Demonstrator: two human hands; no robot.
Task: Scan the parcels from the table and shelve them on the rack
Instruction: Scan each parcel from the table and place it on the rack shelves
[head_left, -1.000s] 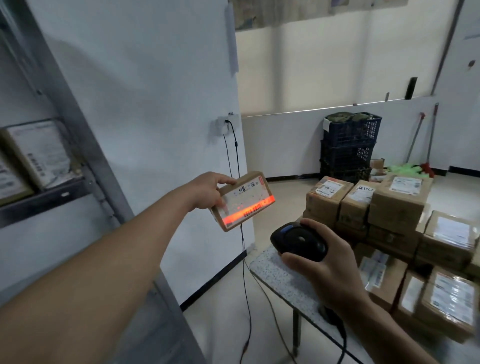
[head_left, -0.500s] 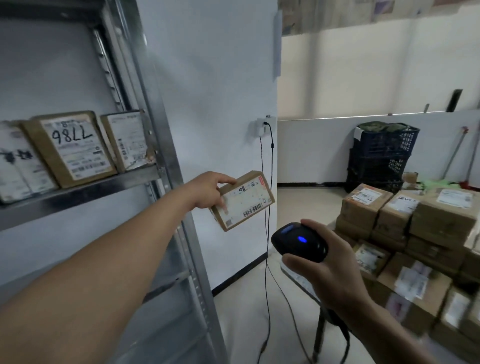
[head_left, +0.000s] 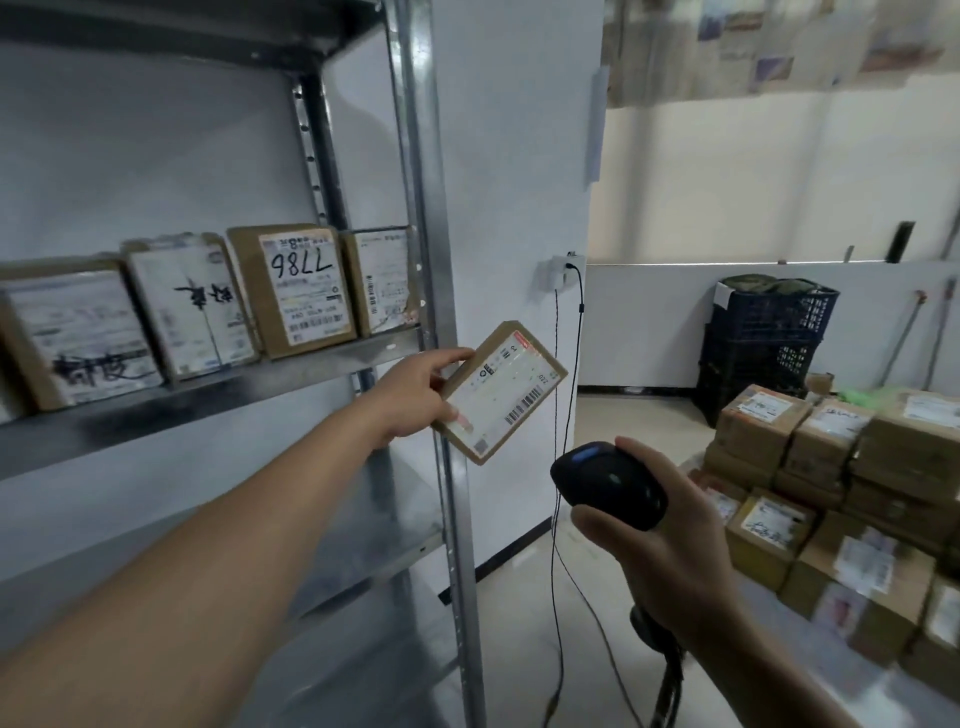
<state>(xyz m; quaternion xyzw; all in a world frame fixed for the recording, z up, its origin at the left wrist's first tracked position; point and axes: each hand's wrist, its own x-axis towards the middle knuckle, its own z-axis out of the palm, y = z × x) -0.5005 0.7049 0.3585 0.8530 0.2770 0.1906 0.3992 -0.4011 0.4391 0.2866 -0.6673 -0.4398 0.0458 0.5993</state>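
head view: the parcel (head_left: 501, 392) is at mid frame, held in the air just right of the rack (head_left: 415, 208) front post and a little below the shelf (head_left: 208, 384) that carries a row of boxes (head_left: 296, 291). the left hand (head_left: 415, 400) has its grip closed on the parcel's left end, one digit along the upper edge and a fingertip on the labelled face. the label faces the camera and slopes down to the right. the parcel is a small, flat, rectangular carton of brown card, with a glossy white label over most of one face. since one hand holds it out by an end, it is probably light. the card looks stiff enough to pinch by its edges, though a thin box may dent under a hard squeeze. the slick label likely gives less friction than bare card, so the bare margins and edges are the better hold. the right hand (head_left: 670, 551), lower centre-right, has its grip wrapped round a black, rounded plastic scanner (head_left: 608, 486) just below the parcel. the rack is dull grey metal with punched posts. at the right edge, more brown cartons (head_left: 831, 467) are stacked on the table (head_left: 878, 691).
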